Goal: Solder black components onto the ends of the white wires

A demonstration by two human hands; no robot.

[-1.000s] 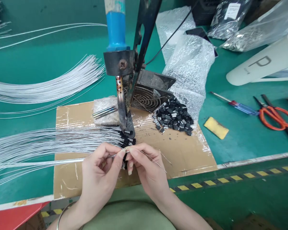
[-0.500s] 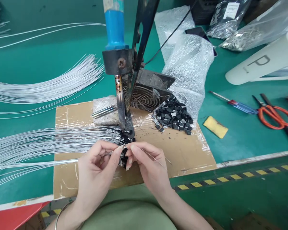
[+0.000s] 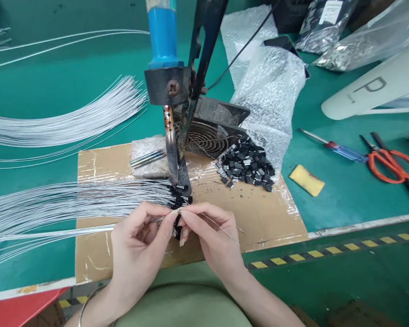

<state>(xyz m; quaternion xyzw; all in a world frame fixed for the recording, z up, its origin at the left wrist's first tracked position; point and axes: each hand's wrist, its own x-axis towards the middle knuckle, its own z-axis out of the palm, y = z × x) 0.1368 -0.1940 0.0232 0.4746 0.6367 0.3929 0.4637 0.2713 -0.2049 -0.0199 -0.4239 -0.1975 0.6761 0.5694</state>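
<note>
My left hand (image 3: 136, 247) is closed around a thin bundle of white wires (image 3: 75, 233) coming in from the left. Its thumb and index finger pinch at the wire ends. Fingertip to fingertip with it, my right hand (image 3: 218, 238) is also closed in a pinch. Fine wire (image 3: 221, 229) trails from the right fingers across the back of that hand. The small piece between the fingertips is mostly hidden. Just beyond my fingers are small black connectors (image 3: 177, 200) on a fan of white wires (image 3: 98, 195). Above them a blue-handled soldering iron (image 3: 162, 38) points downward.
Under my hands lies cardboard (image 3: 259, 222). A black fan (image 3: 207, 136) stands behind the iron. Loose black connector pieces (image 3: 247, 163) are heaped by bubble wrap (image 3: 266, 91). To the right are a yellow sponge (image 3: 306, 180), screwdriver (image 3: 347, 152), orange-handled scissors (image 3: 391, 165) and white cup (image 3: 371, 86).
Both pinched fingertips have shifted slightly right and nearer to me. The grip of each hand looks the same, and the things on the bench have stayed in place.
</note>
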